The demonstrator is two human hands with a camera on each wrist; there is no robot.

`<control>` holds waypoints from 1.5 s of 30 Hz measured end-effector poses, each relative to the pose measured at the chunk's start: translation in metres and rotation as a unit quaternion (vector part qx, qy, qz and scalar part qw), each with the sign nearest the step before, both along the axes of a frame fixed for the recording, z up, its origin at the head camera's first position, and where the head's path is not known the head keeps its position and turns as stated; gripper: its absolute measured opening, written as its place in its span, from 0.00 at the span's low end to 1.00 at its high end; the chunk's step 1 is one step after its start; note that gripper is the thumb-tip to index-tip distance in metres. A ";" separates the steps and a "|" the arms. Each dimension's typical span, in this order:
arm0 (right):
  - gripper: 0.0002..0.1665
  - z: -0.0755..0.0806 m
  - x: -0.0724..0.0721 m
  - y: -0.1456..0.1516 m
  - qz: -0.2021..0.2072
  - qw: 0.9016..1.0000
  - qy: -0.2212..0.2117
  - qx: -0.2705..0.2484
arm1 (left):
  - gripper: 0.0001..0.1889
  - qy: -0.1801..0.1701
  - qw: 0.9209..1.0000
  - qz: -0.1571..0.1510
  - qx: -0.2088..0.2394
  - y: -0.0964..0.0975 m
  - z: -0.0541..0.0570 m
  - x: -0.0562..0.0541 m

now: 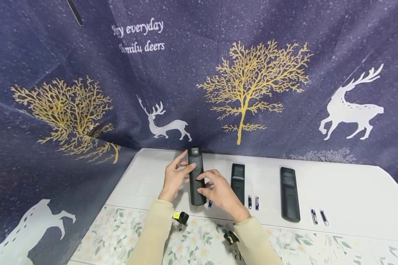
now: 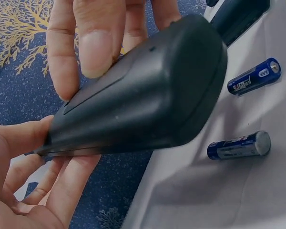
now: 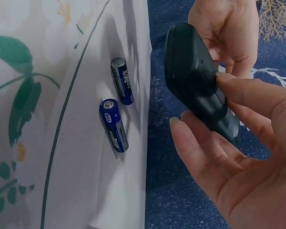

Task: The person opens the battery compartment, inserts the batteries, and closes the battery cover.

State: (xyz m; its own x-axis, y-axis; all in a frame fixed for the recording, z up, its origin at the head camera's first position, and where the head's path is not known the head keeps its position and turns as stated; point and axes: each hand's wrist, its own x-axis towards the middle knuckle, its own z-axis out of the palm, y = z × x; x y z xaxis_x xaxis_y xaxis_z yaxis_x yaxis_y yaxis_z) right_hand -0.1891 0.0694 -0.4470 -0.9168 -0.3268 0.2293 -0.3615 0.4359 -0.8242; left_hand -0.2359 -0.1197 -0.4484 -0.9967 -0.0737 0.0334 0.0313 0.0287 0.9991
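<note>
A black remote control point(image 1: 196, 191) is held up off the table, its back with the battery cover facing the head camera. My left hand point(image 1: 175, 180) grips its upper part, thumb on the back and fingers along the side. Lower down, my right hand point(image 1: 220, 191) has its thumb and forefinger on the back of the remote, around the cover, which is in place in the left wrist view. Two blue AAA batteries, one with its terminal toward the camera point(image 2: 255, 76) and one beside it point(image 2: 239, 146), lie on the white surface near the remote's lower end.
To the right, a second black remote point(image 1: 238, 182) lies on the white table point(image 1: 348, 187) with two batteries point(image 1: 250, 201) beside it. Farther right is a third remote point(image 1: 289, 195) with two more batteries point(image 1: 314, 216). A floral cloth point(image 1: 119, 228) covers the front; a dark curtain point(image 1: 192, 73) hangs behind.
</note>
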 end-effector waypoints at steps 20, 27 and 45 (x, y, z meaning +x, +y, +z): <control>0.20 0.001 0.002 -0.004 -0.003 1.000 0.005 0.003 | 0.33 0.013 1.000 0.004 0.007 -0.002 0.000 0.000; 0.20 0.004 0.005 -0.004 -0.014 0.999 0.030 0.004 | 0.33 0.015 1.000 0.002 0.003 -0.002 0.002 0.000; 0.15 0.005 0.002 -0.005 -0.019 0.999 0.044 -0.006 | 0.33 0.006 1.000 0.000 0.004 0.000 0.000 -0.001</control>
State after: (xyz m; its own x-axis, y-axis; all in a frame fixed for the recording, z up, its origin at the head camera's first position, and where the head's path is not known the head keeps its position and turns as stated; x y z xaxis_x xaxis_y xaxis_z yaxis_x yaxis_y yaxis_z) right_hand -0.1872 0.0643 -0.4425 -0.9042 -0.2897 0.3138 -0.4171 0.4414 -0.7945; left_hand -0.2367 -0.1201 -0.4486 -0.9963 -0.0741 0.0443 0.0429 0.0201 0.9989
